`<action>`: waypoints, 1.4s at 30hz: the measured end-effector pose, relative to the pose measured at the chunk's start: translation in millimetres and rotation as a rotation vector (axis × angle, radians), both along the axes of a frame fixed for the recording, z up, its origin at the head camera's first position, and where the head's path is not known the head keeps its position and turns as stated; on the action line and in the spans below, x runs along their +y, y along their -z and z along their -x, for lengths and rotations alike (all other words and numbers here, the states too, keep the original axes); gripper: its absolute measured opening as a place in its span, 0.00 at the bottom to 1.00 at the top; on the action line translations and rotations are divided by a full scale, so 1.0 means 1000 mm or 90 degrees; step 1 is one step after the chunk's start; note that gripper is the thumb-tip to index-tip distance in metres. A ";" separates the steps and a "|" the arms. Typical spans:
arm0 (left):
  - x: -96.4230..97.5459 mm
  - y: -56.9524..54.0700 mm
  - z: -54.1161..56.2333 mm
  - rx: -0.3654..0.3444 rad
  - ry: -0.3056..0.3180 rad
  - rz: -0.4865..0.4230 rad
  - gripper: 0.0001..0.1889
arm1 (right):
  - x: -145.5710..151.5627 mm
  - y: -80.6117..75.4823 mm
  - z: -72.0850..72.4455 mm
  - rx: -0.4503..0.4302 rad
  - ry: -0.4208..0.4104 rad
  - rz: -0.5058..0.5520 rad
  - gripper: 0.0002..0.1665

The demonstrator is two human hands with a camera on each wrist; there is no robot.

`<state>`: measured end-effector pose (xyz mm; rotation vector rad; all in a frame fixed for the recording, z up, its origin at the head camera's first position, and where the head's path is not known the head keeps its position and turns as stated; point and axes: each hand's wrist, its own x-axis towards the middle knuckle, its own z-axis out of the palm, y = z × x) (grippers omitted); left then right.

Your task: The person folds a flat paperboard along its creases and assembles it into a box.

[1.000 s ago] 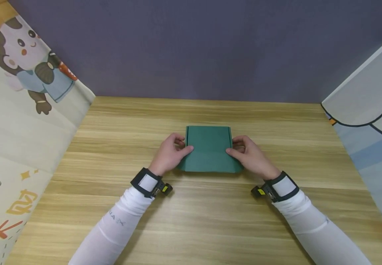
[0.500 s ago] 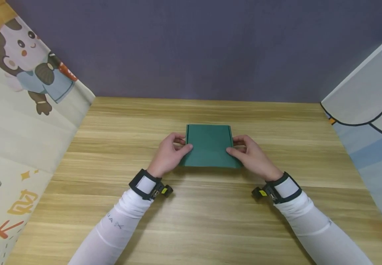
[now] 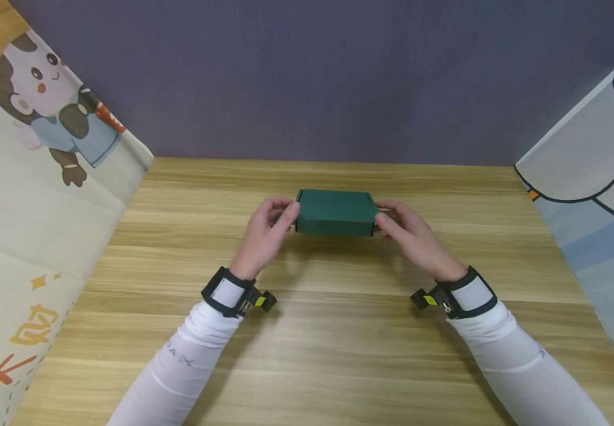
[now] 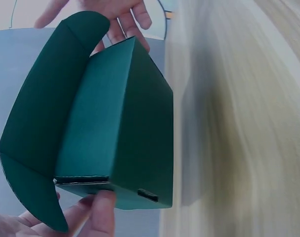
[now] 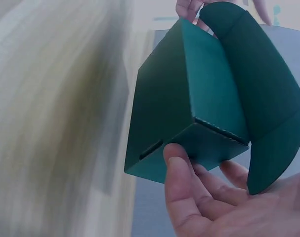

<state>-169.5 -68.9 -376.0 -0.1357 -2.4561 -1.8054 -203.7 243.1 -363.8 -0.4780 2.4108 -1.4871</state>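
A green cardboard box (image 3: 336,207) is held between my two hands near the middle of the table, its narrow near side showing in the head view. My left hand (image 3: 264,234) grips its left end, thumb on the near corner. At the right end, my right hand (image 3: 417,239) holds it the same way, thumb toward me. Both wrist views show the box off the tabletop. A flap (image 4: 41,111) with rounded ends sticks out from one edge. Close to a lower corner, the right wrist view shows a small slot (image 5: 151,149). The inside is hidden.
The wood-grain table (image 3: 338,355) lies under both forearms. A dark purple-blue wall (image 3: 333,77) rises behind its far edge. Printed panels with cartoon figures border the left (image 3: 35,207) and right (image 3: 578,177) sides.
Both hands have raised the box and moved it slightly away from me. It has tilted, so the sloping flap toward me is replaced by a narrow upright side.
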 end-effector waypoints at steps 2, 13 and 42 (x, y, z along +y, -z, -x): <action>0.001 -0.003 0.001 0.006 0.011 -0.020 0.31 | 0.001 -0.004 0.003 0.013 -0.001 -0.019 0.39; 0.006 -0.011 0.010 0.021 -0.007 -0.037 0.25 | 0.004 -0.015 0.021 0.069 0.020 -0.051 0.37; -0.007 -0.002 0.004 -0.075 -0.016 0.039 0.23 | -0.019 -0.008 0.020 -0.006 0.083 -0.142 0.54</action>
